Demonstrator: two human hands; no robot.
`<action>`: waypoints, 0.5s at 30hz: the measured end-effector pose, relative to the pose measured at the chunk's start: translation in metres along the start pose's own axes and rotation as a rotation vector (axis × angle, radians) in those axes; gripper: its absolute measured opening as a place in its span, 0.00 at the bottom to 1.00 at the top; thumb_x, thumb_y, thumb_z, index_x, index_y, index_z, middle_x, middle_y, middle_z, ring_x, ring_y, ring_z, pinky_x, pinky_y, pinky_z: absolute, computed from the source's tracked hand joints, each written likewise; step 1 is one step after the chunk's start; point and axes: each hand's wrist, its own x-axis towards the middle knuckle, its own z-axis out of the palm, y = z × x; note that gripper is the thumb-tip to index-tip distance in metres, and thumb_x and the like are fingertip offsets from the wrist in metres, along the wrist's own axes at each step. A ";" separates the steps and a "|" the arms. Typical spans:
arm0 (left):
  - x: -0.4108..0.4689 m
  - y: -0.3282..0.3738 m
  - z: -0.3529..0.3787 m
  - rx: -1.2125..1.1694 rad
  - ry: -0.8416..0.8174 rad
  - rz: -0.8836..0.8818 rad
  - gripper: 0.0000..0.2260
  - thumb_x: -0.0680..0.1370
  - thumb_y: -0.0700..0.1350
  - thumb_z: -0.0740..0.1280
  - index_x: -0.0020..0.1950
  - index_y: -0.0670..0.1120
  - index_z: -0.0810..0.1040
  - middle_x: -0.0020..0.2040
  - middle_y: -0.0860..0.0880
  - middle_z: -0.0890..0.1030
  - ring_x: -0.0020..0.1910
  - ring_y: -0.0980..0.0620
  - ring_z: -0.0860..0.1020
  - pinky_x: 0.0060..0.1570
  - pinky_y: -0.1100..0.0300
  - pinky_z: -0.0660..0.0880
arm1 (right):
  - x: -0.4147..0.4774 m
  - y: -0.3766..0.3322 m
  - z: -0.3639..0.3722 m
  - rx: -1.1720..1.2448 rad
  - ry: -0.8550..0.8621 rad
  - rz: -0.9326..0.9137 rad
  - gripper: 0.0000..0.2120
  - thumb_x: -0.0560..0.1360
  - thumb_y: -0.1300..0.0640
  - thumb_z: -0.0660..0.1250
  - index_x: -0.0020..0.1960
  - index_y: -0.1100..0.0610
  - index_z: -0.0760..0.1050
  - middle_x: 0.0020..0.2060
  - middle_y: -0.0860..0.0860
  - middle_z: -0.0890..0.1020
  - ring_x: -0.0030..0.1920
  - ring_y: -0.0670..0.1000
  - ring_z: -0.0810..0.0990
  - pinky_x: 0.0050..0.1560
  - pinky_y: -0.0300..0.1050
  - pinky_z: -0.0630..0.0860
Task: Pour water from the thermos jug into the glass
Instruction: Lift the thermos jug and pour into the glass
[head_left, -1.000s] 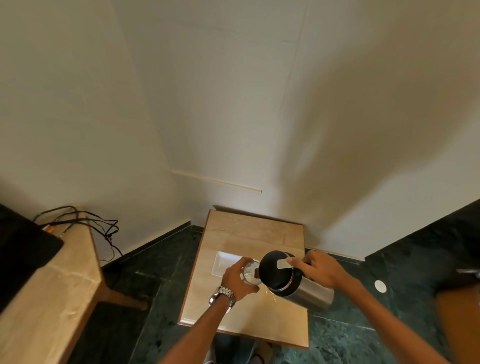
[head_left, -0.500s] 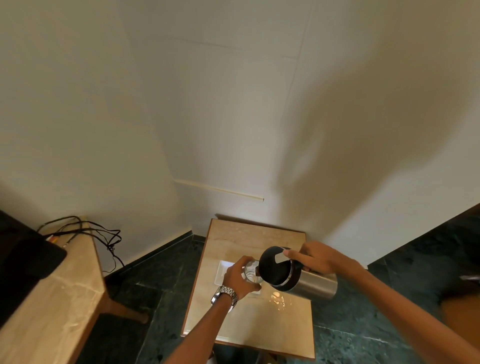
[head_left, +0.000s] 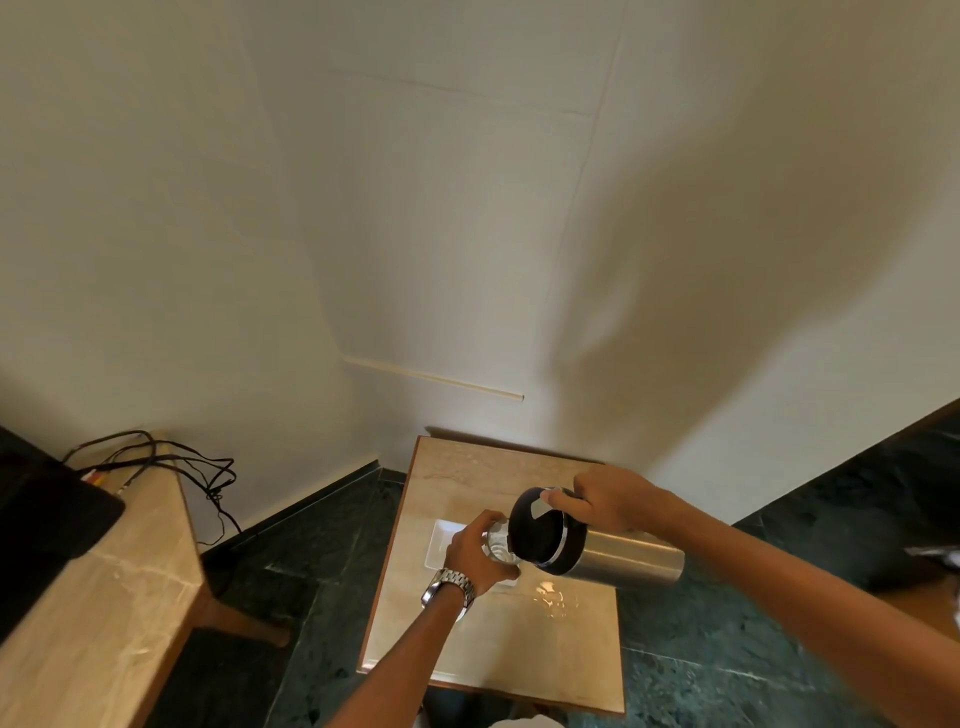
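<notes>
a small marble-topped side table (head_left: 483, 467) with a wooden edge is seen from above, set against a pale wall, and every place below is given from it. above its middle a clear glass (head_left: 500, 545) is gripped by the left hand (head_left: 475, 553), the fingers curled around its side; a metal wristwatch (head_left: 448, 586) is worn on that wrist. a white rectangular tray (head_left: 439, 543) lies on the table top under the hand and the glass, and whether the glass rests on it or is lifted clear cannot be told.

over the table's right half the thermos jug (head_left: 592, 545) is held tipped almost level, its steel body reaching out past the table's right edge and its black lid end turned toward the glass. the lid's lower rim is seen touching or just over the mouth of the glass. the jug is clamped by the right hand (head_left: 613, 501) from above, near the lid, with the thumb laid on the grey lever of the lid. a stream of water cannot be made out. bright glints of light are thrown on the table top just in front of the jug.

to the left of the table, across a strip of dark green stone floor (head_left: 322, 525), a larger beige counter (head_left: 98, 587) is seen with a tangle of black cables (head_left: 171, 462) and a dark flat object (head_left: 47, 525) on it.
</notes>
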 end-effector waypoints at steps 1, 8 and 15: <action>0.000 0.001 0.000 0.000 0.000 -0.001 0.35 0.66 0.45 0.81 0.70 0.49 0.71 0.65 0.46 0.79 0.64 0.45 0.78 0.63 0.48 0.79 | 0.001 -0.001 -0.001 -0.015 0.001 0.000 0.28 0.79 0.32 0.55 0.30 0.51 0.71 0.24 0.46 0.71 0.26 0.44 0.69 0.35 0.34 0.67; 0.001 0.007 0.001 -0.023 -0.001 0.001 0.35 0.65 0.44 0.81 0.70 0.48 0.71 0.66 0.47 0.80 0.65 0.44 0.78 0.62 0.48 0.79 | 0.010 -0.013 -0.017 -0.114 -0.023 -0.002 0.28 0.79 0.33 0.54 0.34 0.52 0.73 0.25 0.48 0.74 0.28 0.45 0.73 0.40 0.38 0.73; 0.003 0.016 0.000 -0.023 0.028 0.013 0.34 0.64 0.44 0.82 0.67 0.48 0.73 0.63 0.47 0.81 0.63 0.45 0.79 0.60 0.49 0.79 | 0.016 -0.026 -0.034 -0.188 -0.034 -0.028 0.28 0.80 0.34 0.55 0.30 0.51 0.70 0.24 0.49 0.73 0.26 0.45 0.71 0.36 0.37 0.70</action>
